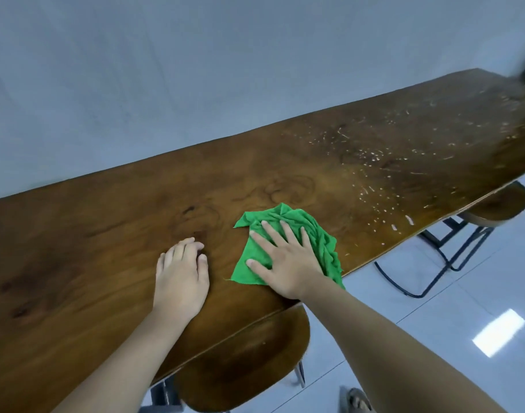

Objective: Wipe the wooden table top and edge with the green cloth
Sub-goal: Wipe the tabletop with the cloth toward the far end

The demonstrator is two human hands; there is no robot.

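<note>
A long brown wooden table (106, 248) runs from lower left to upper right. The crumpled green cloth (312, 231) lies on its top close to the near edge. My right hand (285, 263) presses flat on the cloth with fingers spread. My left hand (182, 272) rests palm down on the bare wood just left of the cloth, fingers slightly curled, holding nothing. White specks and streaks (374, 162) cover the tabletop farther right.
A wooden stool (249, 362) sits under the near edge below my arms. Another stool (499, 204) with black metal legs stands farther right. A pale wall runs behind the table. Glossy floor tiles (464, 308) lie to the right.
</note>
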